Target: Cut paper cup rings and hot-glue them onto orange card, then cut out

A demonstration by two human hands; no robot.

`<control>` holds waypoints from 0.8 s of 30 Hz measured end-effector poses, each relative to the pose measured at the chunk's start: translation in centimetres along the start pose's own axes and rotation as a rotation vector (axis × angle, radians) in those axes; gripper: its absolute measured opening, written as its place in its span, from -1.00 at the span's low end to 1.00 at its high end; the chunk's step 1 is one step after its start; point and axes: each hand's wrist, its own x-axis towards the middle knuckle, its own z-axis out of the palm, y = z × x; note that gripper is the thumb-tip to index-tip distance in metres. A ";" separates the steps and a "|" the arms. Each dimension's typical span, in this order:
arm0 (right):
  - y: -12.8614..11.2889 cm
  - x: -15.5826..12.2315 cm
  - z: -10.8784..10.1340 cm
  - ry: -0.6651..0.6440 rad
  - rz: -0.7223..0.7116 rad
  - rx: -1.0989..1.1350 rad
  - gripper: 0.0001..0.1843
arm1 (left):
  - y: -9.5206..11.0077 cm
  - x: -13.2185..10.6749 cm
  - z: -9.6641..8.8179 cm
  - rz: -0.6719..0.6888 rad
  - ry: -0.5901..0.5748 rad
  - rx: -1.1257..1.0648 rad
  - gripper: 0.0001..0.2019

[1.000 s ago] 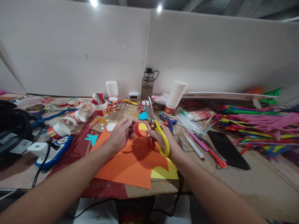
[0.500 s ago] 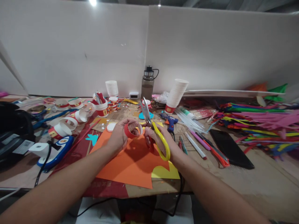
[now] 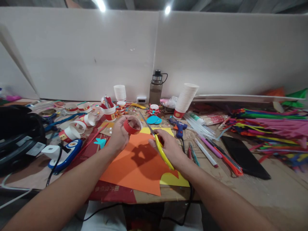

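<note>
We clamp a short red-and-white paper ring (image 3: 130,128) in our left hand (image 3: 119,134) above a flat orange paper sheet (image 3: 137,175), while our right hand (image 3: 170,147) clasps yellow-handled metal scissors (image 3: 160,149) that point away from us, apart from the ring.

One view here, straight from the wearer's head — it looks forward and down across the worktop (image 3: 284,195), with the forearms (image 3: 67,189) running in from the lower corners. Left hand (image 3: 119,136) and right hand (image 3: 172,146) sit within arm's reach, mid-picture; a pale wall (image 3: 81,48) faces us beyond, lights (image 3: 167,10) peep in up top — legs (image 3: 104,216) show at the bottom edge.
</note>
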 end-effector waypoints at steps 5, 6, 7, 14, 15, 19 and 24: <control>0.2 0.0 0.0 0.031 -0.018 0.000 -0.71 | -0.4 -0.2 -0.1 -0.149 -0.144 -0.017 -0.84; 0.1 0.0 0.1 0.033 -0.026 -0.004 -0.72 | -0.5 -0.3 -0.1 -0.185 -0.177 -0.013 -0.82; 0.1 0.0 0.1 0.033 -0.037 -0.008 -0.73 | -0.6 -0.4 -0.1 -0.209 -0.202 -0.009 -0.81; -0.1 -0.3 0.5 0.019 -0.062 -0.057 -0.70 | -0.3 -0.7 0.0 -0.117 -0.177 0.038 -0.80; -0.2 -0.3 0.5 0.017 -0.059 -0.059 -0.70 | -0.2 -0.6 0.0 -0.104 -0.173 0.049 -0.79; -0.3 -0.6 0.6 0.003 -0.055 -0.058 -0.72 | 0.1 -0.6 0.0 -0.053 -0.183 0.079 -0.70; -0.3 -0.8 0.6 0.012 -0.068 -0.065 -0.72 | 0.4 -0.9 0.3 -0.025 -0.143 0.087 -0.69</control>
